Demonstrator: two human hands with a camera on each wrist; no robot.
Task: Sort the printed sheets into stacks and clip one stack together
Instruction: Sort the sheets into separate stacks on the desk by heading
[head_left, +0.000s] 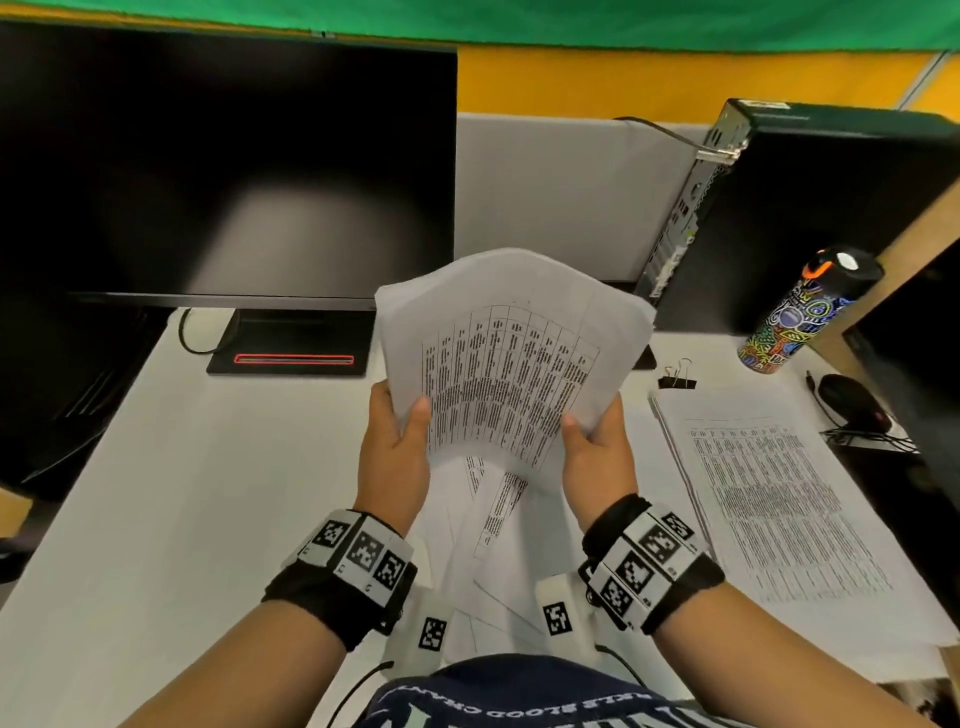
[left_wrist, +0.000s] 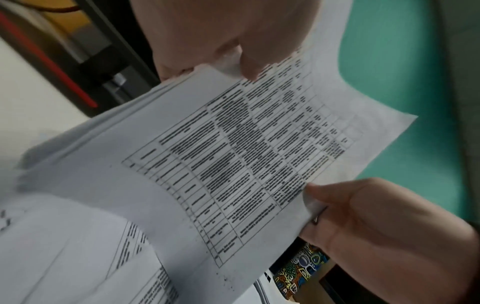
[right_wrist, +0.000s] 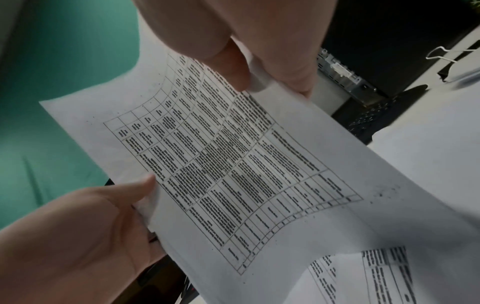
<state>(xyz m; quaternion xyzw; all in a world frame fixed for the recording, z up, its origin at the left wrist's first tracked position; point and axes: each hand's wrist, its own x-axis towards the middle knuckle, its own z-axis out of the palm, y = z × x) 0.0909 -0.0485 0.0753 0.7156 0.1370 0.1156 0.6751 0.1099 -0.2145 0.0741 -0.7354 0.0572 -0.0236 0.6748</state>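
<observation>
I hold a sheaf of printed sheets (head_left: 511, 358) with a table on the top page, lifted off the desk. My left hand (head_left: 397, 441) grips its left edge with the thumb on top. My right hand (head_left: 592, 441) grips its right edge the same way. The sheaf (left_wrist: 233, 156) fills the left wrist view, and the same sheaf (right_wrist: 233, 168) fills the right wrist view. Loose printed sheets (head_left: 493, 519) lie fanned on the desk under my hands. A sorted stack (head_left: 779, 504) lies flat at the right. A black binder clip (head_left: 677, 378) sits just beyond that stack.
A dark monitor (head_left: 223, 171) on its stand (head_left: 296, 343) fills the back left. A black computer tower (head_left: 810, 208) stands at the back right, with a patterned bottle (head_left: 800, 317) and a black mouse (head_left: 852, 402) near the right edge. The white desk (head_left: 182, 493) spreads to the left.
</observation>
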